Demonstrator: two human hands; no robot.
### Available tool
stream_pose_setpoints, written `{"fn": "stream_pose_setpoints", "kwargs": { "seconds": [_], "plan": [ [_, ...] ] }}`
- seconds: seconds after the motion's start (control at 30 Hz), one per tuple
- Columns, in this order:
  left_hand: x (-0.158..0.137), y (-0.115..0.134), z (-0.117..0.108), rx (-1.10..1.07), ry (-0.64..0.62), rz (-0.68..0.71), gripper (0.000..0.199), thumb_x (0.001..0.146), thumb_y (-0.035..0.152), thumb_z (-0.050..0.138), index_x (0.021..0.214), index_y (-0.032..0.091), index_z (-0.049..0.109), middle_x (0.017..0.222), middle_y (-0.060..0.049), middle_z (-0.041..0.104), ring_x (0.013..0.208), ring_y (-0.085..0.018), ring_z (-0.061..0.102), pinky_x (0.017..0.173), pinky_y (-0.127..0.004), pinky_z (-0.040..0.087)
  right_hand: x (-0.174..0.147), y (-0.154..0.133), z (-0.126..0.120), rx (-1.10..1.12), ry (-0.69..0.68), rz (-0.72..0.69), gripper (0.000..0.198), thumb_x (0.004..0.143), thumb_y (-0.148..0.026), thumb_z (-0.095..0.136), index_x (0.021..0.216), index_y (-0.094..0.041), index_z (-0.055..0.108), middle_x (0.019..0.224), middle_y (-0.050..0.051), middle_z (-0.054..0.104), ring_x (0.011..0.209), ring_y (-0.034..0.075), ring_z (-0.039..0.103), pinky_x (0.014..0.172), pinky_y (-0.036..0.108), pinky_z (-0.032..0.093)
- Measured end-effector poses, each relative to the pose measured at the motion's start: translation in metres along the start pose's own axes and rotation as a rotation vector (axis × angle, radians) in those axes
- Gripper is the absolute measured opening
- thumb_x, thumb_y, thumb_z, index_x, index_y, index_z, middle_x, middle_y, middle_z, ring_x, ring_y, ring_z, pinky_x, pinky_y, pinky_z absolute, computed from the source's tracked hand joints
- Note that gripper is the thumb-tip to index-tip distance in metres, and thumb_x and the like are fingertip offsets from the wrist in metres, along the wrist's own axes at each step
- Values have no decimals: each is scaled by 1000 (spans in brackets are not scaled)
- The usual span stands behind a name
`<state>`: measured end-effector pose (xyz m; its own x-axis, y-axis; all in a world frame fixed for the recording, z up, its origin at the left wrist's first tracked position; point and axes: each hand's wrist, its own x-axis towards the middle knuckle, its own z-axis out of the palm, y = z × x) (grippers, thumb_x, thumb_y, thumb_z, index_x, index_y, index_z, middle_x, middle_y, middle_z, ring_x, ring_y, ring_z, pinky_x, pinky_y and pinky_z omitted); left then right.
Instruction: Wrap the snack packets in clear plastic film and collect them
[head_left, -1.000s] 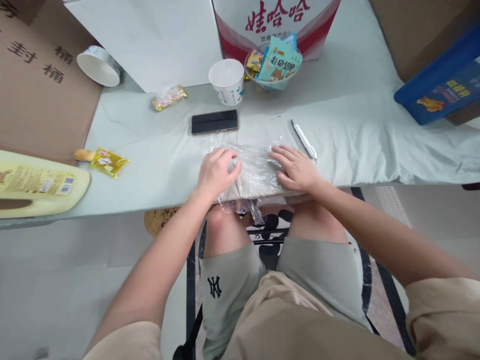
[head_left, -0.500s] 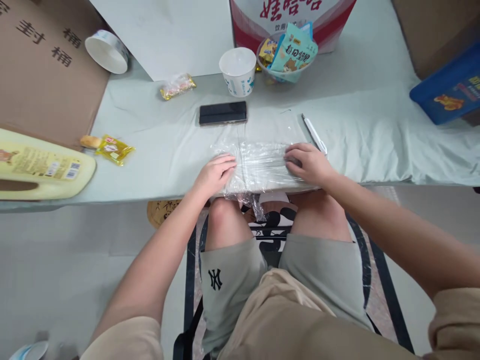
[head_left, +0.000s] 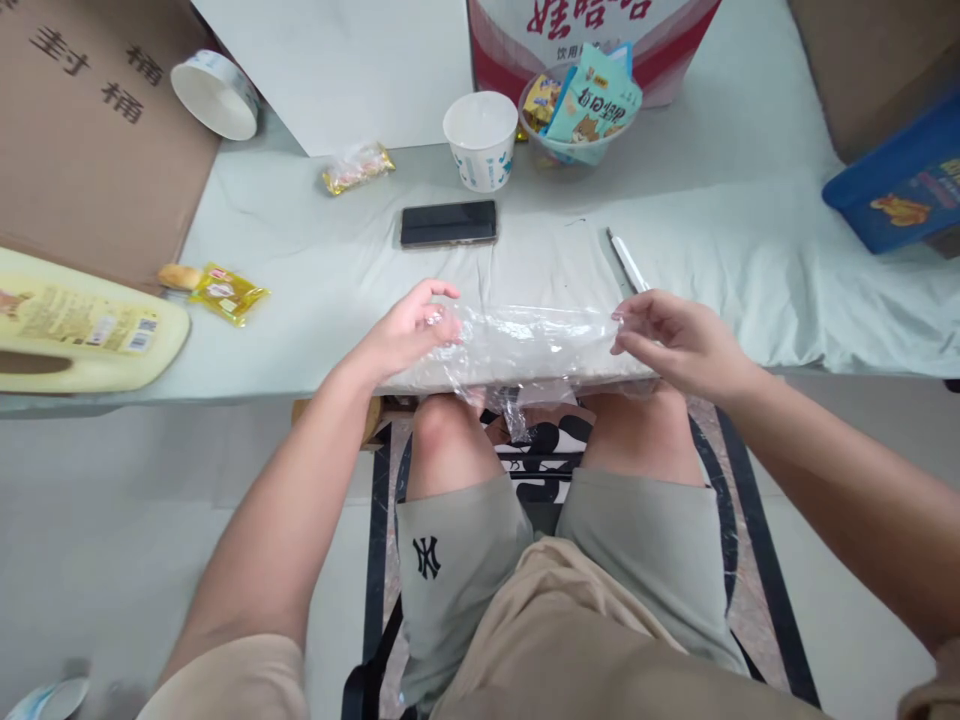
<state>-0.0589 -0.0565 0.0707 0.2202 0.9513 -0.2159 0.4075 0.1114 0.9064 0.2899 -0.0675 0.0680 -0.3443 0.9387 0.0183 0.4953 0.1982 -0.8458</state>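
A sheet of clear plastic film (head_left: 534, 335) stretches between my hands at the table's front edge, its lower part drooping crumpled over the edge toward my knees. My left hand (head_left: 411, 330) pinches the film's left side between thumb and fingers. At the right end, my right hand (head_left: 670, 335) holds the film's corner in its fingertips. Just behind that hand lies a white pen-like tool (head_left: 627, 258), its near end partly covered by the hand. A dark phone (head_left: 448, 223) lies flat beyond the film.
Farther back stand a paper cup (head_left: 481, 140) and a bowl of snack packets (head_left: 581, 125). A wrapped snack (head_left: 229, 294) lies at left by a yellow jug (head_left: 90, 325). Cardboard boxes (head_left: 105, 130) and a blue container (head_left: 900, 195) flank the table.
Both hands have gone from lying flat on the film to gripping its ends. My hands are farther apart, and the film's far edge is lifted and drawn nearer to me.
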Motion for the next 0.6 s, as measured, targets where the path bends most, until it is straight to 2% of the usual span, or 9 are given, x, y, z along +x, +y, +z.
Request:
{"fn": "stream_pose_setpoints", "kwargs": {
  "seconds": [0.07, 0.1, 0.2, 0.3, 0.4, 0.5, 0.6],
  "plan": [
    [5, -5, 0, -62, -66, -53, 52, 76, 20, 75, 123, 24, 53, 75, 7, 58, 68, -13, 68, 68, -27, 56, 0, 1, 0, 150, 55, 94, 23, 88, -40, 69, 102, -23, 62, 84, 4, 67, 65, 16, 67, 58, 32, 55],
    [7, -8, 1, -109, -48, -69, 58, 73, 18, 76, 125, 25, 51, 76, 7, 57, 63, -12, 66, 62, -25, 54, -1, 2, -1, 207, 78, 132, 25, 87, -40, 72, 103, -23, 61, 87, 3, 66, 60, 13, 64, 54, 30, 54],
    [17, -13, 1, -286, 116, -86, 58, 74, 16, 75, 125, 27, 50, 82, 6, 60, 54, -8, 59, 51, -20, 46, -5, 6, -3, 282, 92, 233, 35, 80, -40, 79, 106, -23, 63, 96, 4, 64, 56, 10, 61, 48, 28, 52],
    [32, -14, 3, -418, 243, -78, 51, 77, 13, 72, 122, 27, 53, 86, 3, 62, 59, -7, 61, 55, -19, 49, -12, 14, -4, 311, 27, 328, 49, 72, -43, 85, 111, -22, 64, 99, 5, 66, 58, 11, 61, 49, 29, 55],
    [48, -6, 6, -439, 154, -142, 39, 82, 14, 69, 117, 24, 57, 89, 1, 65, 68, -11, 67, 63, -23, 55, -17, 23, -4, 344, -32, 381, 51, 72, -49, 85, 112, -22, 66, 96, 4, 67, 64, 13, 63, 57, 31, 58],
    [62, 4, 11, -371, 42, -210, 27, 86, 17, 67, 112, 23, 61, 91, -2, 67, 68, -12, 68, 59, -22, 52, -18, 29, -6, 362, 5, 392, 46, 83, -58, 72, 112, -23, 67, 92, 5, 68, 69, 16, 65, 62, 33, 58],
    [76, 10, 16, -281, 87, -229, 29, 87, 12, 64, 114, 23, 62, 92, -3, 67, 67, -13, 67, 59, -23, 51, -16, 32, -10, 118, 42, 323, 41, 87, -56, 66, 112, -23, 70, 97, 8, 70, 83, 23, 69, 74, 40, 59]
  ]
}}
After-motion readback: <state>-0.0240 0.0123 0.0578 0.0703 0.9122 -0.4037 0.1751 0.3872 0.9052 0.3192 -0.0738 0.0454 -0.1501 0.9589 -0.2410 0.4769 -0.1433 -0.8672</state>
